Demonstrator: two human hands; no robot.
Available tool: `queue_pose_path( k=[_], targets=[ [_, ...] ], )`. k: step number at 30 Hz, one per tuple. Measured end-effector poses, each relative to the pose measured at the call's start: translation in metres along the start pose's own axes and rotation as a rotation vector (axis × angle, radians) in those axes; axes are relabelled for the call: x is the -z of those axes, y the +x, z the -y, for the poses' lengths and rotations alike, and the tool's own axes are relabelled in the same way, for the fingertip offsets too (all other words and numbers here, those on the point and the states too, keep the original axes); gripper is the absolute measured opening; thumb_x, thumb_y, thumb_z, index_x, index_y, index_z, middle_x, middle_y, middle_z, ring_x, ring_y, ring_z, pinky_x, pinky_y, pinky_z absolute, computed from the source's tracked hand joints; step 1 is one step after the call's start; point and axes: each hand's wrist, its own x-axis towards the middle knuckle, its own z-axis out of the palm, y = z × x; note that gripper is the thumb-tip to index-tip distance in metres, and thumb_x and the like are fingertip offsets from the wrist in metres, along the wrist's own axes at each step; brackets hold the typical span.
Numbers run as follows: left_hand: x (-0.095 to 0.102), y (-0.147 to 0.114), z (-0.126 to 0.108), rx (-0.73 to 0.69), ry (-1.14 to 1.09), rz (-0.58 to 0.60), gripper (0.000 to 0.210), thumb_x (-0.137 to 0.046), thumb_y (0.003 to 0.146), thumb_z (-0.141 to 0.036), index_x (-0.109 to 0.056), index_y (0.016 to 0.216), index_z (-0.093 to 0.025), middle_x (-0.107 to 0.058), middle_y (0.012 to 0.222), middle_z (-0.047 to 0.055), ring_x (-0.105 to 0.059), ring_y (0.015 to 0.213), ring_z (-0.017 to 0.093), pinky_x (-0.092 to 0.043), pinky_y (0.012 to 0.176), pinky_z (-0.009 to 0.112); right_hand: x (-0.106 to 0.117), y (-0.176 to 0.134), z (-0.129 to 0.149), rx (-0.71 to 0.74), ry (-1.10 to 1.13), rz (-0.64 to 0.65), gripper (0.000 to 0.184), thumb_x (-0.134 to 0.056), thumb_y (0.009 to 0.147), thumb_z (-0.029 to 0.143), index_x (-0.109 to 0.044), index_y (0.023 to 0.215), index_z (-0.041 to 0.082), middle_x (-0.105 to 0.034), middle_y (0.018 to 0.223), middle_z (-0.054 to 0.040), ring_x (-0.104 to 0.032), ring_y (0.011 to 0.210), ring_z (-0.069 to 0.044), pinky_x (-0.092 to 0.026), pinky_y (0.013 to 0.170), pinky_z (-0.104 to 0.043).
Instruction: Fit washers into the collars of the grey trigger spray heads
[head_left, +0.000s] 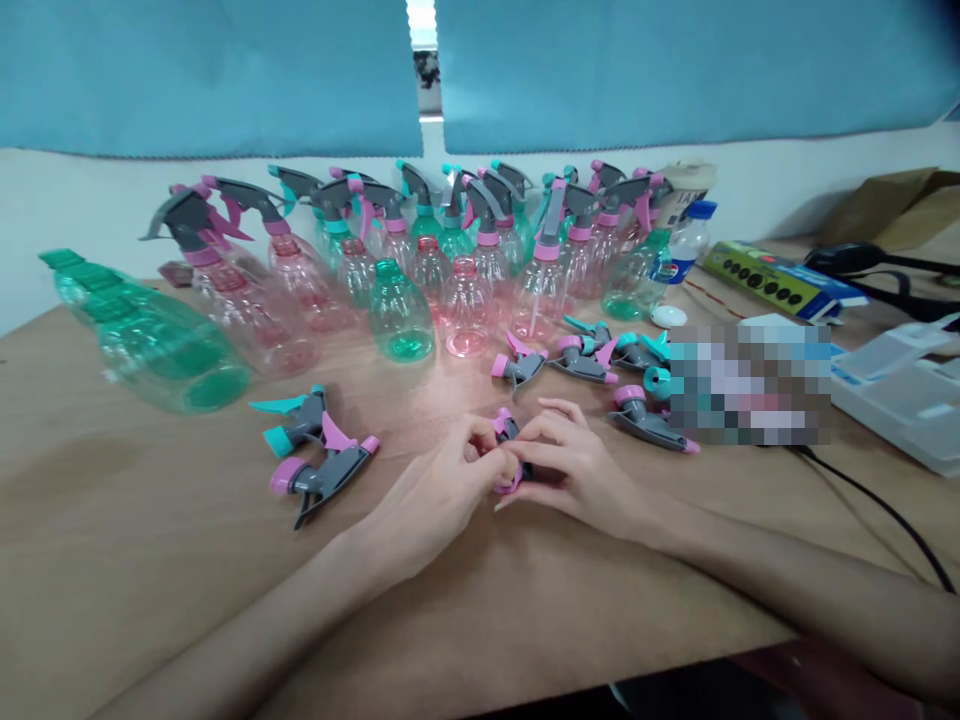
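Both hands meet over the front middle of the table around one pink and grey spray trigger head (508, 424). My left hand (457, 470) pinches it from the left, its thumb and index finger pressed together. From the other side, the fingers of my right hand (574, 470) curl onto the same head. Most of the head is covered by the fingers. To the left lie a teal and grey trigger head (304, 420) and a pink and grey one (330, 480). On the right, a pink and grey trigger head (652, 425) rests among several others.
Behind the hands stand several bottles, including an uncapped green bottle (403, 320) and an uncapped pink bottle (466, 315); others wear trigger heads. Green bottles (161, 345) lean at left. A water bottle (686, 245), a box (780, 280), a plastic case (907, 390) and a black cable (870, 500) are right.
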Motion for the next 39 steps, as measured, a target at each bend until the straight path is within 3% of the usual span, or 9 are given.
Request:
queue_pose_path(
  k=[4, 10, 14, 17, 20, 22, 29, 35, 39],
  targets=[
    [-0.007, -0.001, 0.001, 0.221, -0.250, 0.051, 0.012, -0.044, 0.090, -0.029, -0.053, 0.088, -0.022, -0.057, 0.082, 0.000, -0.059, 0.071, 0.015, -0.050, 0.056, 0.025, 0.000, 0.000, 0.003, -0.022, -0.024, 0.014, 0.019, -0.061, 0.085, 0.039, -0.067, 0.095, 0.023, -0.062, 0.083, 0.0006, -0.059, 0.084, -0.014, -0.022, 0.106, -0.047],
    [-0.006, -0.003, 0.006, -0.152, -0.051, -0.041, 0.012, -0.043, 0.089, -0.018, -0.054, 0.086, -0.022, -0.053, 0.099, 0.004, -0.057, 0.091, 0.017, -0.052, 0.077, 0.033, 0.001, -0.001, 0.003, -0.052, -0.002, -0.025, 0.029, -0.060, 0.085, 0.043, -0.067, 0.105, 0.023, -0.064, 0.085, -0.0013, -0.061, 0.085, -0.016, -0.025, 0.105, -0.048],
    [-0.003, -0.005, 0.012, -0.230, 0.008, -0.152, 0.014, -0.042, 0.090, -0.011, -0.051, 0.087, -0.020, -0.053, 0.110, 0.005, -0.056, 0.100, 0.016, -0.050, 0.084, 0.034, 0.005, 0.001, -0.001, -0.162, 0.068, -0.061, 0.029, -0.064, 0.082, 0.042, -0.066, 0.106, 0.026, -0.065, 0.088, -0.0018, -0.060, 0.090, -0.018, -0.032, 0.101, -0.046],
    [-0.004, -0.005, 0.013, -0.126, -0.104, -0.250, 0.010, -0.039, 0.093, -0.015, -0.047, 0.088, -0.020, -0.059, 0.103, 0.004, -0.061, 0.091, 0.015, -0.052, 0.072, 0.029, 0.009, 0.002, -0.002, -0.226, 0.125, -0.090, 0.024, -0.066, 0.081, 0.040, -0.068, 0.099, 0.025, -0.066, 0.086, -0.0016, -0.059, 0.089, -0.019, -0.040, 0.094, -0.041],
    [-0.004, -0.006, 0.010, 0.112, -0.194, -0.228, 0.009, -0.037, 0.096, -0.024, -0.046, 0.093, -0.020, -0.062, 0.081, 0.000, -0.060, 0.061, 0.011, -0.048, 0.053, 0.023, 0.009, 0.003, -0.002, -0.251, 0.135, -0.111, 0.024, -0.068, 0.080, 0.038, -0.067, 0.099, 0.024, -0.067, 0.090, -0.0023, -0.057, 0.094, -0.020, -0.043, 0.089, -0.038],
    [-0.003, -0.005, 0.006, 0.208, -0.215, -0.206, 0.012, -0.039, 0.096, -0.027, -0.046, 0.091, -0.019, -0.060, 0.074, -0.002, -0.056, 0.051, 0.010, -0.047, 0.051, 0.024, 0.009, 0.002, -0.002, -0.259, 0.133, -0.115, 0.024, -0.068, 0.080, 0.037, -0.067, 0.099, 0.023, -0.068, 0.092, -0.0028, -0.057, 0.095, -0.020, -0.044, 0.087, -0.036],
    [-0.003, 0.000, 0.008, 0.184, -0.334, -0.159, 0.015, -0.056, 0.087, -0.032, -0.055, 0.089, -0.018, -0.062, 0.092, 0.004, -0.064, 0.079, 0.017, -0.053, 0.066, 0.029, 0.006, 0.000, -0.003, -0.252, 0.106, -0.110, 0.026, -0.067, 0.081, 0.037, -0.066, 0.103, 0.025, -0.068, 0.095, -0.0031, -0.060, 0.095, -0.021, -0.047, 0.083, -0.037],
    [-0.005, 0.000, 0.012, 0.219, -0.413, -0.258, 0.013, -0.060, 0.083, -0.028, -0.052, 0.088, -0.019, -0.063, 0.089, 0.003, -0.064, 0.080, 0.017, -0.055, 0.070, 0.031, 0.006, 0.000, -0.003, -0.250, 0.096, -0.120, 0.026, -0.068, 0.079, 0.039, -0.067, 0.102, 0.026, -0.068, 0.099, -0.0032, -0.059, 0.100, -0.022, -0.047, 0.087, -0.038],
    [-0.005, 0.001, 0.007, 0.258, -0.518, -0.292, 0.025, -0.068, 0.077, -0.025, -0.052, 0.094, -0.019, -0.065, 0.081, 0.000, -0.066, 0.075, 0.016, -0.055, 0.068, 0.029, 0.006, -0.001, -0.004, -0.260, 0.100, -0.114, 0.026, -0.069, 0.079, 0.037, -0.066, 0.102, 0.024, -0.068, 0.098, -0.0032, -0.059, 0.101, -0.022, -0.047, 0.088, -0.037]
  ],
)
